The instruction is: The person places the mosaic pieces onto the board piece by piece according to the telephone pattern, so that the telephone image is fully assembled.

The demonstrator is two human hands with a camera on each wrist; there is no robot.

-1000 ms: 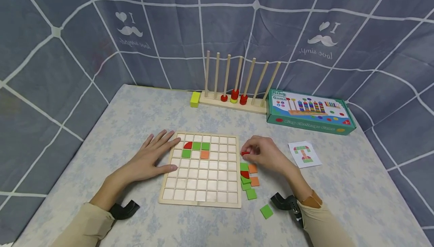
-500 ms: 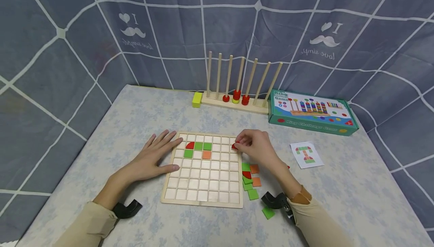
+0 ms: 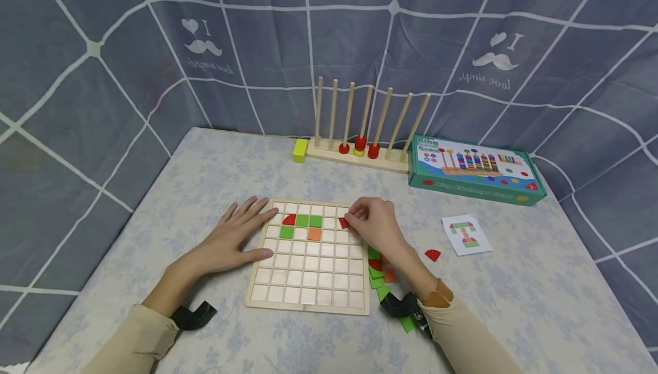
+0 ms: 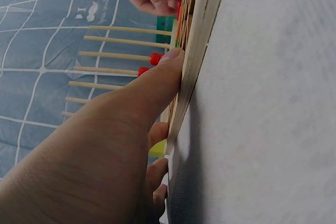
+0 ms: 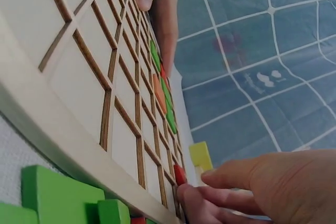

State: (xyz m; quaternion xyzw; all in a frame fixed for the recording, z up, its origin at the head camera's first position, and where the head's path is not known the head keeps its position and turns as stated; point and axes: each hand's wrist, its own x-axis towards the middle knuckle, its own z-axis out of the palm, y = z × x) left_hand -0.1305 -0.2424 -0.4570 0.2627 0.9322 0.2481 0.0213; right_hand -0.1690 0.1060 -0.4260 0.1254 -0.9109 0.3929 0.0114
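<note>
Progress partial: five red, green and orange flat tiles [image 3: 302, 220] seated in pale-wood grid board [image 3: 308, 308]; loose tiles [image 3: 376, 273] lie alongside. Right hand [image 3: 377, 224] pinches red tile [image 3: 342, 223] at board's upper right; left hand [image 3: 231, 242], fingers spread, rests on left edge.

The head camera looks forward and down over the surface [image 3: 205, 171]; both wrist views, tipped sideways, look low and close along the grid board [image 3: 312, 264] all three share.
</note>
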